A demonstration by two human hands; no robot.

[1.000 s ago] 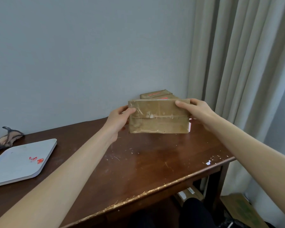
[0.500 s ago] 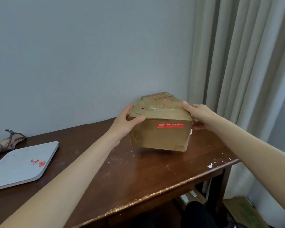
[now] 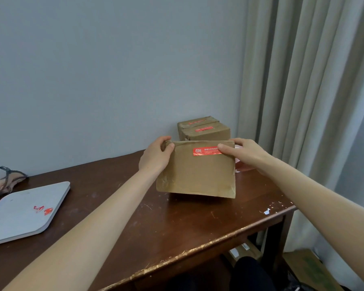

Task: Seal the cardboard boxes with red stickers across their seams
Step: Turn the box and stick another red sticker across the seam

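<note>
A brown cardboard box (image 3: 195, 175) stands on the dark wooden table (image 3: 177, 227), its broad face toward me. A red sticker (image 3: 205, 151) with white print runs along that face near the top edge. My left hand (image 3: 156, 157) grips the box's upper left corner, thumb on the front. My right hand (image 3: 244, 155) holds the upper right corner, its thumb lying on the sticker's right end. Behind stands a second cardboard box (image 3: 204, 129) with red stickers across its top.
A grey tray (image 3: 23, 213) at the left of the table holds two small red sticker scraps (image 3: 43, 210). A cloth item (image 3: 5, 182) lies behind it by the wall. Curtains (image 3: 303, 91) hang at the right. More boxes sit on the floor under the table's right end.
The box has been rotated in both hands: first its taped seam faced me, then it tipped, and now the face with the red sticker is toward me and the box rests lower on the table.
</note>
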